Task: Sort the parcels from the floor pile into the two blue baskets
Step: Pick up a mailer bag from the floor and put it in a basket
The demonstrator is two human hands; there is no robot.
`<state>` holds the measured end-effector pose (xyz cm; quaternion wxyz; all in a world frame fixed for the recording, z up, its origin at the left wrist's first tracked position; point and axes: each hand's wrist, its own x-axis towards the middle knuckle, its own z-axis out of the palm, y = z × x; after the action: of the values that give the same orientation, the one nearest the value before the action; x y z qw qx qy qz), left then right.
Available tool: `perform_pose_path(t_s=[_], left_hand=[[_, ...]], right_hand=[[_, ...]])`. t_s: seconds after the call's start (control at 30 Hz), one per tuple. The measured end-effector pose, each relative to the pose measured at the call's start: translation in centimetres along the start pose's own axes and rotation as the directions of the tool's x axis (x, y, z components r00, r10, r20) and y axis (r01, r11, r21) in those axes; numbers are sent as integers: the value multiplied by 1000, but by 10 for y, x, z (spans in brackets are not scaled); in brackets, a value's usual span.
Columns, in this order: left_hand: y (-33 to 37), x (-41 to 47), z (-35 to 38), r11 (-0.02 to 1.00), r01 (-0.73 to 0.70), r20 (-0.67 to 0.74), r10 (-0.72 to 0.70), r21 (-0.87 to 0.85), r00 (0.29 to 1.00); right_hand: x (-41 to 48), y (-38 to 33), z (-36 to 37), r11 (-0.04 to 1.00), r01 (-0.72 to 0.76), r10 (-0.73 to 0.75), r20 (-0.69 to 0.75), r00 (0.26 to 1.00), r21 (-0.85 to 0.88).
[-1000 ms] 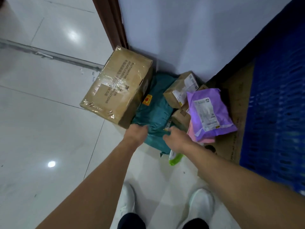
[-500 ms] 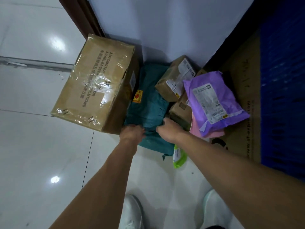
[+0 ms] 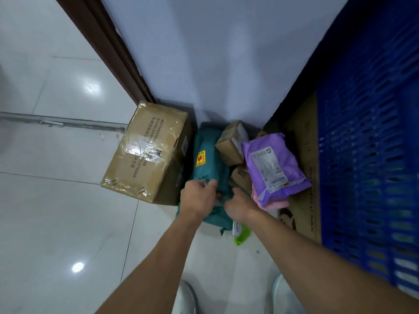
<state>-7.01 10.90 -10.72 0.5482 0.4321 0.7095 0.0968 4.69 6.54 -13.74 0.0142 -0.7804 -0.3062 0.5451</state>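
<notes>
A teal mailer bag with a yellow sticker lies in the floor pile against the wall. My left hand grips its near end, fingers curled into the plastic. My right hand grips the same end just to the right. A purple mailer with a white label lies on a pink mailer at the right of the pile. Two small brown boxes sit between the teal and purple bags. A blue basket rises at the right.
A large taped cardboard box stands left of the teal bag. A green packet lies on the floor under my right wrist. Flat cardboard lies beside the basket. My white shoes are on the glossy tiled floor.
Both hands have closed tighter on the teal bag's near end, bunching it. The camera has tilted up, showing more wall and basket.
</notes>
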Motion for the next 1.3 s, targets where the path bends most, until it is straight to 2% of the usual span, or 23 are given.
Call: perform_pose_path(t_s=[0.2,0.37,0.57,0.8,0.9,1.0,1.1,1.2,1.3], left_hand=[[58,-54,-24,993,2,-65,-10,-119,998],[101,-128,-43,989,15,-105,-30,-145,994],[161,-235,-62,994,-68,-84,61,-83,995],[224,-342,-79,985,-133,-114,120,-109,986],[250,-384,-84,973,-203,-140,187,-109,972],[269,-422,-85,959,-280,-120,272,-51,955],[282,-456,-82,931,-361,-102,366,58,925],[290,-490,-76,861,-455,-76,482,228,873],[295,-517,-67,770,-527,2,564,359,826]], right_hand=[[-68,-17,-34,993,46,-53,57,997,109],[-152,-43,-57,953,160,-180,56,982,259],[-259,-56,-114,954,243,-248,7,969,177],[-374,-62,-181,885,201,-217,-8,976,420],[-414,-63,-203,829,94,-138,39,990,551],[-447,-62,-222,778,27,-107,89,990,627],[-476,-62,-243,729,67,-141,54,988,681],[-499,-60,-261,703,125,-198,25,980,700],[-515,-57,-276,715,133,-196,13,981,686]])
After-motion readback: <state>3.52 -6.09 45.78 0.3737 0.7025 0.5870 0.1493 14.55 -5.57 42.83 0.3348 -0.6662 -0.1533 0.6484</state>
